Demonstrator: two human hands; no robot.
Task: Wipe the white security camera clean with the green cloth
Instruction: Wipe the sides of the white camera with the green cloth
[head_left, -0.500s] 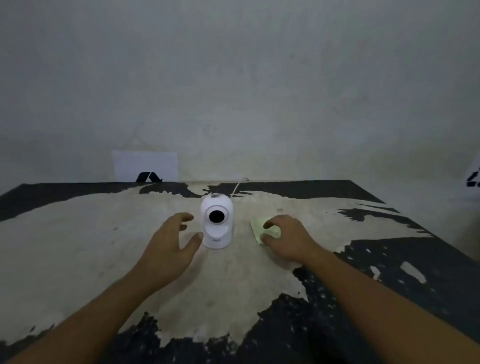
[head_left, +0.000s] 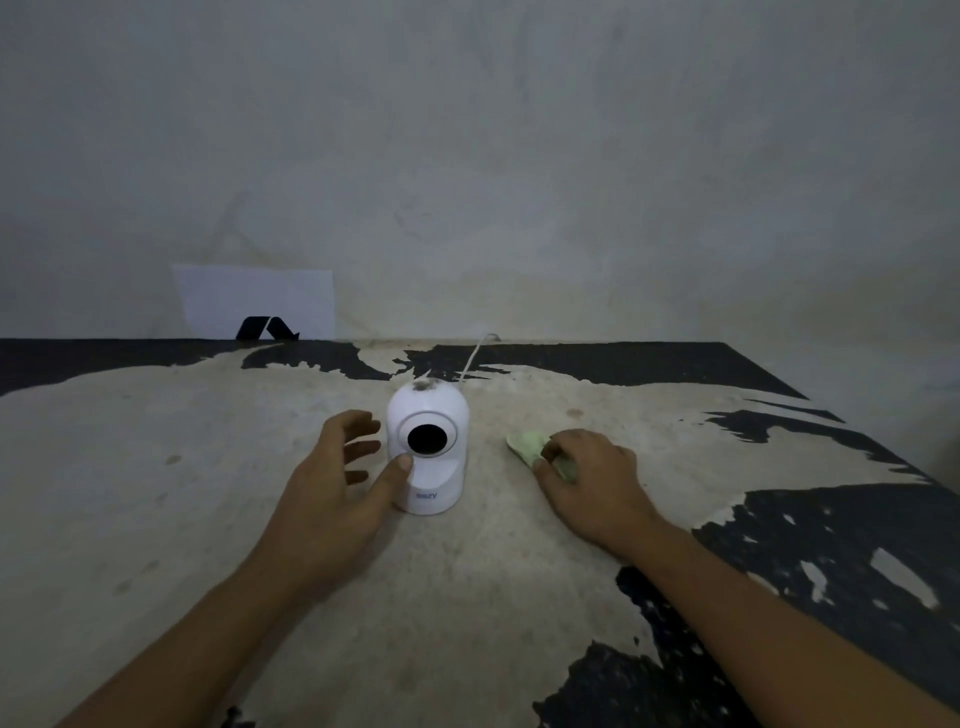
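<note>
Fingers (head_left: 363, 447) of the left hand (head_left: 332, 488) spread apart, thumb touching the white security camera (head_left: 428, 452) mid-counter (head_left: 156, 467). Right hand (head_left: 592, 483) fingers pinch the green cloth (head_left: 530, 445) just beside it.

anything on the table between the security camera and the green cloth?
Nothing: the head view shows bare worn tabletop between security camera and green cloth.

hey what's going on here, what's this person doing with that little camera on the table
A person is getting ready to wipe a white security camera that stands upright on a worn table. Their left hand is cupped beside the camera, thumb against its front and fingers spread open. Their right hand is pressed down on a green cloth lying on the table to the camera's right, fingers curling onto it. The cloth is not on the camera yet, and a dark smudge sits on top of the dome.
</note>
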